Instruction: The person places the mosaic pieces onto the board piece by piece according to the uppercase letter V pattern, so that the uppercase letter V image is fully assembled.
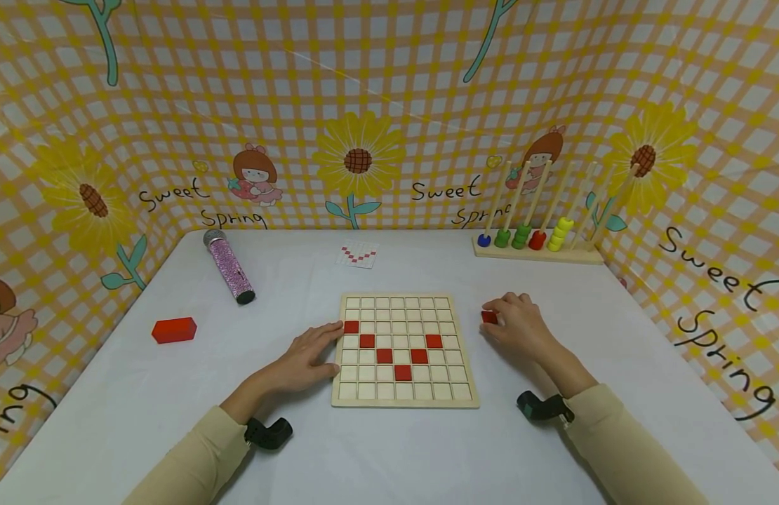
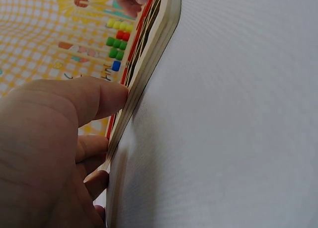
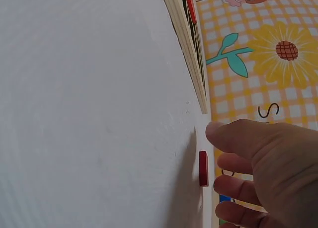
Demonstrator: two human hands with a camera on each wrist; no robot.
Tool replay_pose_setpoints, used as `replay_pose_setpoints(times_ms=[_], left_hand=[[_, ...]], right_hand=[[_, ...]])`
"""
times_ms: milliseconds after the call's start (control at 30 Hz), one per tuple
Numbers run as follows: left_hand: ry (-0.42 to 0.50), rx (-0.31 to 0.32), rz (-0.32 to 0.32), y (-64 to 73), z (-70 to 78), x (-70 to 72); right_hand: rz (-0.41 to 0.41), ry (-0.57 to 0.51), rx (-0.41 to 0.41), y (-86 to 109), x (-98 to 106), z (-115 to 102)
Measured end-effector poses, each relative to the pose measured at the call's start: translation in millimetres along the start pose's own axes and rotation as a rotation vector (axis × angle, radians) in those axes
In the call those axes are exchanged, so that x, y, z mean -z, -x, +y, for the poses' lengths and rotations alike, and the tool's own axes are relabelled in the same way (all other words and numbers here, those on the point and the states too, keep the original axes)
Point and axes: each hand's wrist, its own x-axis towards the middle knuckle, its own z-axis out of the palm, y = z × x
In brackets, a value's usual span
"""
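A square wooden grid board [image 1: 392,402] lies flat on the white table, with several red tiles set in its cells in a V shape. My left hand [image 1: 309,359] rests at the board's left edge, its thumb and fingertips touching the rim. In the left wrist view the thumb [image 2: 107,100] presses against that side rim. To the right of the board, my right hand [image 1: 518,322] is over a loose red square tile [image 1: 488,317]. The right wrist view shows this tile [image 3: 203,168] on the table, with the thumb and fingers apart beside it, not closed on it.
A small card [image 1: 358,254] with a red V pattern on a grid lies behind the board. A pink glitter microphone [image 1: 230,268] and a red block [image 1: 174,330] are at left. A wooden bead abacus [image 1: 537,254] stands at the back right, before a checked cloth backdrop [image 1: 389,84].
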Motion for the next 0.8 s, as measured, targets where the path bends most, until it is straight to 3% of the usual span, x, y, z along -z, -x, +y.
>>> replay_pose_setpoints(times_ms=[800], left_hand=[[0.002,-0.001,0.0,-0.3,0.1,-0.3]], right_hand=[[0.004,0.008,-0.023,-0.1,-6,13]])
